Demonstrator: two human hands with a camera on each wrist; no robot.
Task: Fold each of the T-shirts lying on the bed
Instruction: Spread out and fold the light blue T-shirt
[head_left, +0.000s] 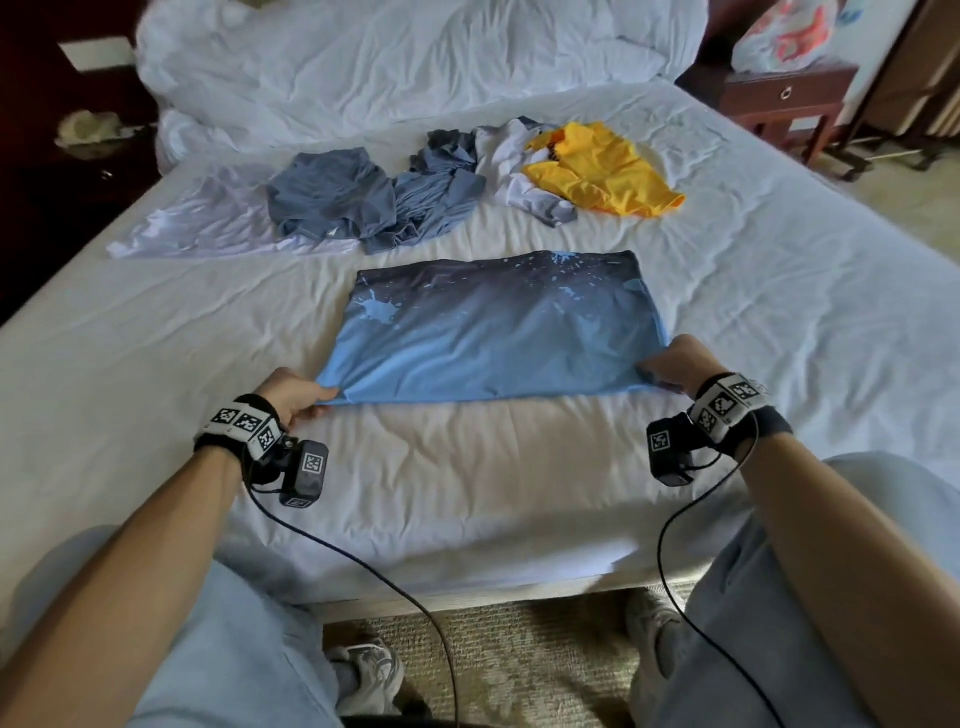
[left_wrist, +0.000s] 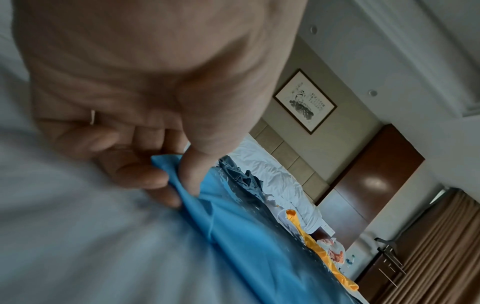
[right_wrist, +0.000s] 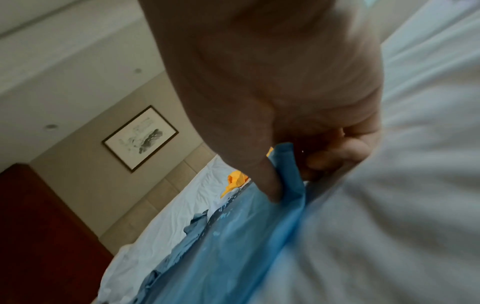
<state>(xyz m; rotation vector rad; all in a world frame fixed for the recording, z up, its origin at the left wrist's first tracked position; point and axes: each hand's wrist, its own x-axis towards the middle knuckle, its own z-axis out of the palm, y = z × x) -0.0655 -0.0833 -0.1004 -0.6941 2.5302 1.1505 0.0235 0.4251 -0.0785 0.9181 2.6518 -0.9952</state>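
The bed (head_left: 779, 291) is covered by a rumpled white sheet. A blue splatter-print T-shirt (head_left: 493, 332) is spread flat near its front edge; unfolded shirts (head_left: 395, 197) are heaped behind. Its near left corner is pinched by the left hand (head_left: 291, 395), its near right corner by the right hand (head_left: 680, 364).

Smooth, faintly glossy blue T-shirt (head_left: 493, 332) cloth on matt, wrinkled cotton-like bedsheet (head_left: 156, 338).
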